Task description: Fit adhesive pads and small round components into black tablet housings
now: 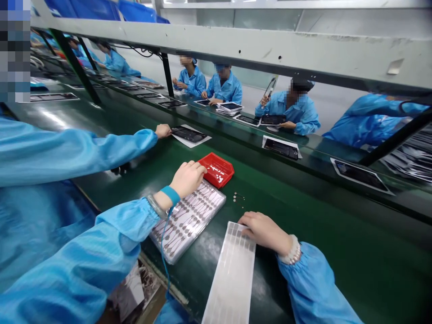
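Observation:
My left hand [189, 179], with a blue wrist strap, hangs over the far end of a clear plastic tray [221, 201]. The tray holds rows of small round parts with thin wires. Its fingers are curled together at the near rim of a red bin [227, 178] with small white pieces inside; what they hold, if anything, is hidden. My right hand [265, 230] has fingers and thumb closed on the far end of a long sheet of pale stickers [229, 279]. Several small round parts with wires [235, 197] lie loose on the green surface between the hands.
To the left, a co-worker's hand [163, 131] touches a dark device panel [189, 133] on white paper. More panels [281, 147] lie along the line, with people in blue opposite. A white beam [236, 45] crosses overhead. Beneath the table edge sits a box of scraps [145, 283].

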Demonstrator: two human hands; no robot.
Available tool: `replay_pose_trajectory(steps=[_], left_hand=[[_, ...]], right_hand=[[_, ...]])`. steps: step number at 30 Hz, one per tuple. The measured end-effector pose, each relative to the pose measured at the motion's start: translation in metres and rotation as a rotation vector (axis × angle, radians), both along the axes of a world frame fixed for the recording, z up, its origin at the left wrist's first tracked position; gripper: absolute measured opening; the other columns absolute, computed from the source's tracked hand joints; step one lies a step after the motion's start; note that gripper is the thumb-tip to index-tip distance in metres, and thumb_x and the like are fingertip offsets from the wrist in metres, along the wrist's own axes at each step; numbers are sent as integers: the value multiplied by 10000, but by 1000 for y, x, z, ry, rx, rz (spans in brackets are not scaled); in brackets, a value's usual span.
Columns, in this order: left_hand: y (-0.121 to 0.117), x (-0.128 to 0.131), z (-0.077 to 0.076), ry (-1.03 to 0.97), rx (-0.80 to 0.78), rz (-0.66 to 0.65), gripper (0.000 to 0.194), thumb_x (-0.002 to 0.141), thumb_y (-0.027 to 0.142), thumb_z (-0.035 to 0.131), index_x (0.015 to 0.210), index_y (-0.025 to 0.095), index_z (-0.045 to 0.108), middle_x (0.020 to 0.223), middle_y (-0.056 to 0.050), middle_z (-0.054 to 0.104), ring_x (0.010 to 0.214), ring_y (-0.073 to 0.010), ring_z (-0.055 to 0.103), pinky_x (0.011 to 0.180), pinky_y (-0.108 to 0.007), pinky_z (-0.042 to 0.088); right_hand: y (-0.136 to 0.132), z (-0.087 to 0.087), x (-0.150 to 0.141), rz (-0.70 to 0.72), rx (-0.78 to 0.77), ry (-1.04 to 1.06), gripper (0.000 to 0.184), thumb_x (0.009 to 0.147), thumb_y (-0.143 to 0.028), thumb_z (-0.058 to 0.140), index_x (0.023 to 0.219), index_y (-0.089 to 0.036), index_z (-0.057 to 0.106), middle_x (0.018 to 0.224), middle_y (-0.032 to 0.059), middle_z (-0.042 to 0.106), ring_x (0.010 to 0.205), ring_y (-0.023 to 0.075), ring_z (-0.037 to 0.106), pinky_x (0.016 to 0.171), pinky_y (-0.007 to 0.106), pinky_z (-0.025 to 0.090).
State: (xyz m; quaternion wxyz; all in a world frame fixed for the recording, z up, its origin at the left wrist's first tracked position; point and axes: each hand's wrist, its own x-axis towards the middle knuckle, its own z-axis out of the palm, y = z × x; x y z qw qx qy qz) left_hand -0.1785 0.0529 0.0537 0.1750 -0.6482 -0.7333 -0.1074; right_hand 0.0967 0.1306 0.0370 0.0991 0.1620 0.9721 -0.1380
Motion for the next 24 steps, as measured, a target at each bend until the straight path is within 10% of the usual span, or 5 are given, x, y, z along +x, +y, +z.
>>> replay_pose_trajectory(steps=[13,24], left_hand=[[5,28,-37,-138,-138,-40,116,830,230,564,782,173,652,790,-83,692,787,-239,636,770,-352,454],[-8,23,-16,-285,-97,-47,250,891,181,488,1068,219,660,1030,-48,700,948,-215,630,853,-322,459]], right_hand=[[49,21,68,-328,-44,-73,421,747,-245,641,1166,-228,608,1222,84,606,1140,273,547,964,400,426],[9,40,2,-125,-273,313,151,883,-307,534,895,-226,661,894,0,705,799,151,643,731,251,462]])
